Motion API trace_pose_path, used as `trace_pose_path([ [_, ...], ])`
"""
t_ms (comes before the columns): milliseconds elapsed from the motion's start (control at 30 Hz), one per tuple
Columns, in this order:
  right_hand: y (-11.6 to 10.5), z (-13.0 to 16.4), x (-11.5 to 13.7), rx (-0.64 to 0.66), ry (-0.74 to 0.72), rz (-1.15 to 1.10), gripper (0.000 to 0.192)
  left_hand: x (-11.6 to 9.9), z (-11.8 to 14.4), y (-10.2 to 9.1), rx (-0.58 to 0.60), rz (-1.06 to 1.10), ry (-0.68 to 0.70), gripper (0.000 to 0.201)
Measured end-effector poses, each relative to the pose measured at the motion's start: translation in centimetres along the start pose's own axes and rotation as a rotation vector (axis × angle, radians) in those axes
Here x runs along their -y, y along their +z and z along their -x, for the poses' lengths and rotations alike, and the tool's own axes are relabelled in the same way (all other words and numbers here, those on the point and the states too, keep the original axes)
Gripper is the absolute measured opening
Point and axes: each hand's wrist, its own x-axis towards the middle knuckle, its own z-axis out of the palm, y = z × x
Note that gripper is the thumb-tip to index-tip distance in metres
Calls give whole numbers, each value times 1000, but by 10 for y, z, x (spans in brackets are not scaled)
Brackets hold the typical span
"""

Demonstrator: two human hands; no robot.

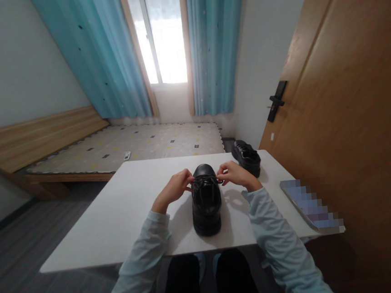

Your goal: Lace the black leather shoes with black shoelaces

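Observation:
A black lace-up shoe [207,218] stands upright on the white table, its toe pointing away from me and its opening towards me. On its left side my left hand [180,184] pinches a black shoelace between thumb and fingers. My right hand [231,174] grips the lace [209,178] on the opposite side, a short end showing below the fingers. Between the two hands the lace runs across the top of the shoe. A second black shoe [249,160] sits behind my right hand, near the table's far right corner.
The white table [120,221] reaches to a wooden door [342,106] on the right. A flat blurred-out item [308,205] lies at the table's right edge. Behind the table is a bed [154,141] with a small white object [127,156] on it.

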Motion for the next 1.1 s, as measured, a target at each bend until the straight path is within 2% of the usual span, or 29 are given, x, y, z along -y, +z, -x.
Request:
trace_pose_path([
  [167, 0, 0, -5, 12, 34, 6, 9, 5, 0, -2, 36, 66, -12, 25],
  [400, 0, 2, -7, 48, 79, 7, 11, 6, 0, -4, 59, 49, -25, 27],
  [633, -2, 2, -5, 72, 64, 25, 13, 9, -2, -1, 50, -215, 10, 22],
  [767, -2, 1, -4, 26, 15, 26, 11, 10, -5, 2, -36, -358, 116, 16],
  [900, 2, 0, -1, -15, -72, -58, 9, 3, -6, 3, -128, -338, 261, 7],
  [1000, 4, 1, 4, 42, -101, -99, 6, -4, -4, 4, -102, -311, 374, 16],
  [1100, 3, 3, 10, 89, -106, -101, 12, -11, -1, 4, -70, -349, 433, 22],
])
